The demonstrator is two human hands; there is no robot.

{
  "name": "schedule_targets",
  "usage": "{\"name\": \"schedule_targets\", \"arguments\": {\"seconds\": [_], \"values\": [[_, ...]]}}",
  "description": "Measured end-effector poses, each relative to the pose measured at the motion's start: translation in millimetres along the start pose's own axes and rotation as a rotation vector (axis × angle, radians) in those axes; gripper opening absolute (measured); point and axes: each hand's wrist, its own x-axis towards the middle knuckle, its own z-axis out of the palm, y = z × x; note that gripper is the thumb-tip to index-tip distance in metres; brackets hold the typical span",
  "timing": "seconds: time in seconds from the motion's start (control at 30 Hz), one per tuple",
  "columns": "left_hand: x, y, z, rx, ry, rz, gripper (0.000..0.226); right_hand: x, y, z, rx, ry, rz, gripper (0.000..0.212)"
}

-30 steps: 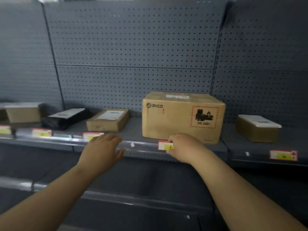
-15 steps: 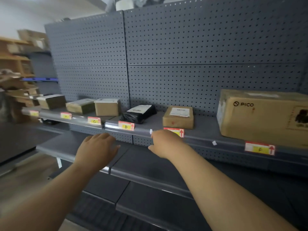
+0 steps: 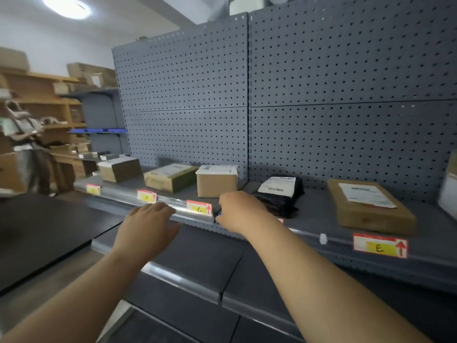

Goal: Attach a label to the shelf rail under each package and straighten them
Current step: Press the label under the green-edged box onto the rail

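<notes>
A grey shelf rail (image 3: 173,210) carries red-and-yellow labels: one at the far left (image 3: 93,189), a second (image 3: 146,196), label C (image 3: 199,207) and label E (image 3: 379,245). Above them stand three cardboard boxes (image 3: 118,168), (image 3: 170,177), (image 3: 217,180), a black mailer bag (image 3: 282,191) and a flat box (image 3: 368,206). My left hand (image 3: 148,226) lies palm down, fingers spread on the rail left of label C. My right hand (image 3: 239,211) is curled over the rail below the black bag and hides most of the label there. Its fingertips are hidden.
A lower grey shelf (image 3: 197,256) juts out under my arms. A dark table top (image 3: 37,231) stands to the left. A person (image 3: 22,144) stands at the far left by wooden shelves with boxes. A big box's edge (image 3: 448,191) shows at the right.
My view and both hands have moved left along the rail, from the big box's label past label E. My right hand now covers the label under the black bag.
</notes>
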Motion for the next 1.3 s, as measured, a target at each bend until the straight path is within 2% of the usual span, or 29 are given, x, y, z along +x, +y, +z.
{"name": "schedule_targets", "arguments": {"seconds": [0.23, 0.4, 0.57, 0.77, 0.97, 1.1, 1.3], "values": [[46.0, -89.0, 40.6, 0.012, 0.014, -0.021, 0.035, 92.5, -54.2, 21.0, 0.044, -0.038, 0.014, 0.035], [68.9, -139.8, 63.7, -0.017, 0.000, -0.022, 0.034, 133.1, -80.7, 38.1, 0.035, -0.043, 0.030, 0.007], [98.8, -191.1, 89.0, -0.066, 0.016, 0.044, 0.032, 175.0, -113.1, 56.1, 0.043, -0.027, 0.074, 0.028], [141.7, -246.5, 121.8, -0.175, -0.010, 0.190, 0.029, 225.6, -159.6, 84.6, 0.045, -0.047, 0.227, 0.020], [172.9, -281.9, 158.6, -0.291, -0.112, 0.335, 0.033, 259.3, -195.7, 114.9, 0.020, -0.045, 0.403, 0.022], [181.2, -290.5, 181.5, -0.386, -0.143, 0.433, 0.029, 267.8, -202.8, 124.4, 0.004, 0.017, 0.495, 0.024], [183.7, -296.2, 195.3, -0.498, -0.072, 0.497, 0.022, 263.6, -211.0, 129.9, -0.091, 0.081, 0.489, 0.024]]}}
